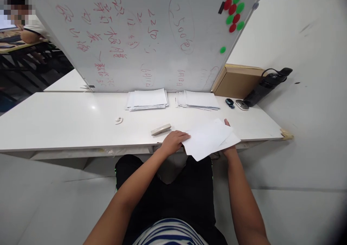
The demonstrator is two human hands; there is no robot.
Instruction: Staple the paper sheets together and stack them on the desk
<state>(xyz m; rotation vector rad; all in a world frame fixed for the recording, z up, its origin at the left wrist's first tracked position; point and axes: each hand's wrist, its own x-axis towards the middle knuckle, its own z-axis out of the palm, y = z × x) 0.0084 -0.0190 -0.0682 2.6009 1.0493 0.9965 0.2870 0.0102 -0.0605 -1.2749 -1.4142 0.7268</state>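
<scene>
Several loose sheets of white paper (208,138), fanned unevenly, are held over the front edge of the desk. My left hand (175,142) grips their left edge, fingers on top and thumb out of sight. On the right side, my right hand (229,149) is closed around the sheets from beneath, its fingers mostly hidden by them. A beige stapler (161,129) lies just left of my left hand. Behind the sheets, two paper stacks rest against the whiteboard: a left stack (148,99) and a right stack (198,100).
The white desk (67,129) carries a white earphone (118,120), a dark watch-like item (230,102), a computer mouse (241,105), a black bottle (262,87) and a cardboard box (238,81). A whiteboard (151,56) with magnets stands behind. Another person (29,35) sits at the far left.
</scene>
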